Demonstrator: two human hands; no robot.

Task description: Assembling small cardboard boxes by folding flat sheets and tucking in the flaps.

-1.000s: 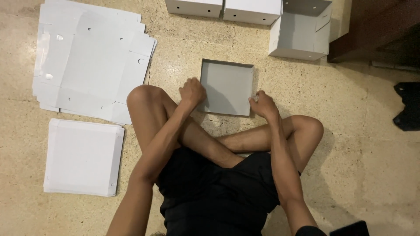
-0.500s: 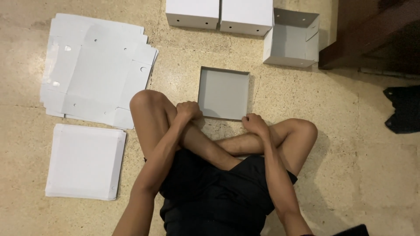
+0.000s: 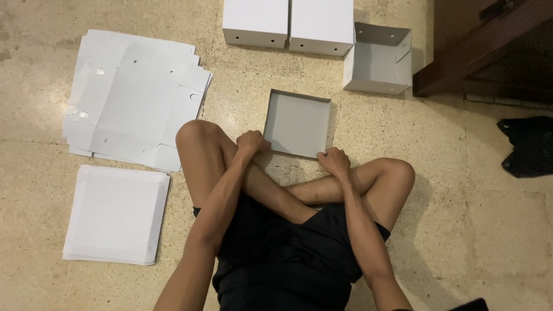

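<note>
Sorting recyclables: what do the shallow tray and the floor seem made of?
The shallow tray looks like matte grey-white cardboard, judging by its thin folded walls. The floor looks like polished speckled stone, perhaps terrazzo, given its faint sheen.

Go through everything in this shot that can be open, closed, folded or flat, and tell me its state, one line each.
Shallow grey cardboard tray: folded up, open-topped, empty, on the floor.
Left hand: gripping the tray's near-left corner.
Right hand: gripping the tray's near-right corner.
Two white cardboard boxes: assembled, closed.
Grey open box: assembled, lidless, empty.
Die-cut white cardboard sheets: flat, unfolded, stacked.
Square white cardboard sheets: flat, stacked.
</note>
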